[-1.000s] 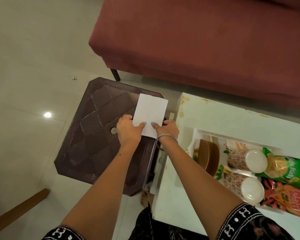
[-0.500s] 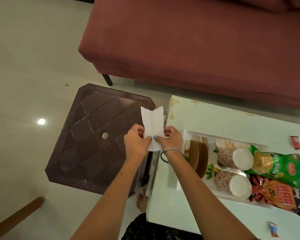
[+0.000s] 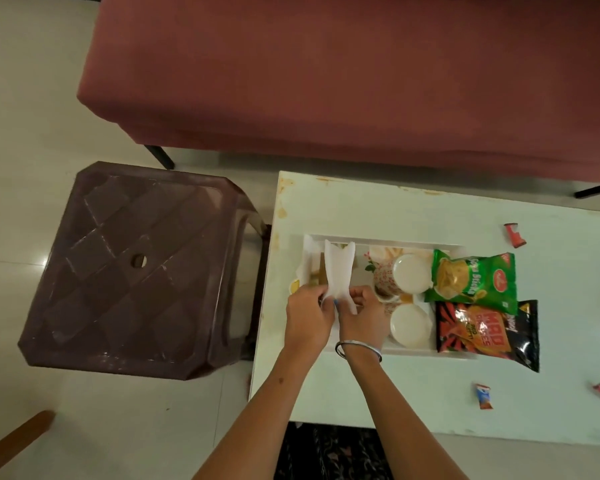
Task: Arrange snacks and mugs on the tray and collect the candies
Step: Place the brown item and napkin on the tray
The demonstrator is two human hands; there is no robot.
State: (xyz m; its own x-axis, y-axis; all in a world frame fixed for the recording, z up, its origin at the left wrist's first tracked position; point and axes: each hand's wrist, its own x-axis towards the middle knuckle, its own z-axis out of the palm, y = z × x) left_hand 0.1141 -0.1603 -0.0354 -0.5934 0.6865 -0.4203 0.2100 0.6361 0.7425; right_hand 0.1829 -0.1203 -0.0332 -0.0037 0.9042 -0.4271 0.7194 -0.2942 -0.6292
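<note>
Presently, head view: I am logging left hand [image 3: 307, 318] and right hand [image 3: 362, 318] both pinching a folded white paper napkin [image 3: 339, 275] over the white rectangular tray [image 3: 381, 239], which is holding two floral mugs [image 3: 400, 280] and snack packets [image 3: 473, 278]; wrapped candies [image 3: 483, 395] are lying scattered on the white table [image 3: 361, 206].

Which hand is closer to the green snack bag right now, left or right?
Right. The right hand pinches the folded napkin just left of the mugs, a short way from the green snack bag. The left hand holds the napkin's other side, farther from the bag.
</note>
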